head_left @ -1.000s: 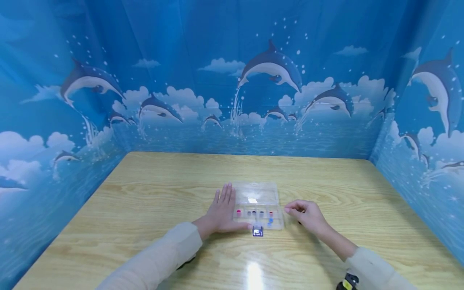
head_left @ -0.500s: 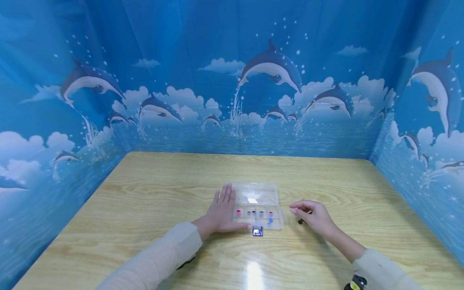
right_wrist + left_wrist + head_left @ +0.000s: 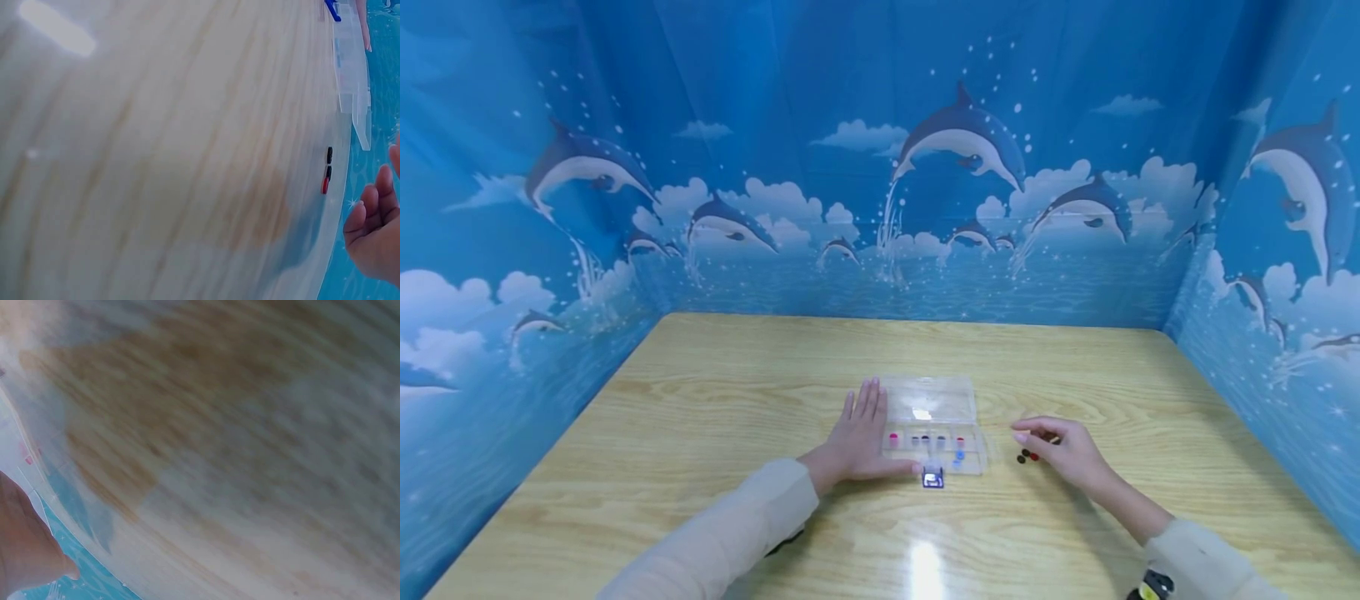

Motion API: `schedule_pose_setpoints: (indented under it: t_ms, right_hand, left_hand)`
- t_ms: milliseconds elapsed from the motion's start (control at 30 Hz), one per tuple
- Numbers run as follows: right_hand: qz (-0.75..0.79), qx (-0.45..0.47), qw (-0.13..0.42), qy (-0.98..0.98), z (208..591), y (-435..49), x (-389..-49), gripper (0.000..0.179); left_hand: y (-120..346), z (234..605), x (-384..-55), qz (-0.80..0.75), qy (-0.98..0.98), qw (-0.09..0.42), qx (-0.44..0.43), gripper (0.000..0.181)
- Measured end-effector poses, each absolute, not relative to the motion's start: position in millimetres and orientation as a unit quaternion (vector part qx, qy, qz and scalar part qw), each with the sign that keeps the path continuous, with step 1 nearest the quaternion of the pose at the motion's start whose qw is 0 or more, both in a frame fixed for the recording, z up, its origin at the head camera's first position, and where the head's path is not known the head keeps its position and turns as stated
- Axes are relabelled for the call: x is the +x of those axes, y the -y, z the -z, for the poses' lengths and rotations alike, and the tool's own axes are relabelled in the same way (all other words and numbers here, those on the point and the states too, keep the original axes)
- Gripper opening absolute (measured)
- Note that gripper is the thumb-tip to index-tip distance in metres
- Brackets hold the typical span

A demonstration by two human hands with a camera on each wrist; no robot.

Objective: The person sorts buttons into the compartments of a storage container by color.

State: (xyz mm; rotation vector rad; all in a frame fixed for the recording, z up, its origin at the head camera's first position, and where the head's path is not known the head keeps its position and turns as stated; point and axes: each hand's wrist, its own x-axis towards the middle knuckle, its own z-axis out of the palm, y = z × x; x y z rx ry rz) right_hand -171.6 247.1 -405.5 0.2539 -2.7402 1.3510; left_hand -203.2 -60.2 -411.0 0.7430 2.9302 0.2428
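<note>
In the head view a clear plastic compartment box (image 3: 895, 452) lies with its lid (image 3: 932, 398) raised back. Small red, dark and blue round pieces sit in its compartments. At the front is a dark blue square latch (image 3: 932, 477). My left hand (image 3: 859, 437) lies spread along the box's left side, its thumb stretched along the front edge near the latch. Right of the box, my right hand (image 3: 1063, 450) hovers with loosely bent fingers, thumb and forefinger tips apart. Beside it lie black discs (image 3: 1021, 459) and a red disc (image 3: 325, 185). Nothing shows between its fingertips.
The wood-grain table (image 3: 737, 367) reaches back to a blue dolphin-print curtain (image 3: 790, 167), which also hangs at both sides. A bright light reflection lies on the tabletop near the front. The left wrist view shows mostly blurred tabletop.
My right hand has moved right, away from the box's right edge, uncovering the black and red discs on the table. My left hand has stayed in place.
</note>
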Motion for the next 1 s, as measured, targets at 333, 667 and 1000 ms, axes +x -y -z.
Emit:
schedule_pose_setpoints:
  t_ms: [333,667,1000]
  right_hand:
    - [-0.433,0.094,0.035,0.896,407.1,-258.2,-172.1,0.028]
    - [-0.436,0.103,0.032,0.893,406.9,-264.2,-173.5,0.028]
    - [-0.438,0.124,0.001,0.89,415.9,-267.5,-176.8,0.027]
  left_hand:
    - [59.8,410.8,-203.7,-0.078,-0.965,0.06,0.243,0.115]
    - [59.4,410.8,-204.3,-0.076,-0.966,0.055,0.243,0.116]
    - [59.9,411.2,-203.9,-0.076,-0.965,0.056,0.243,0.116]
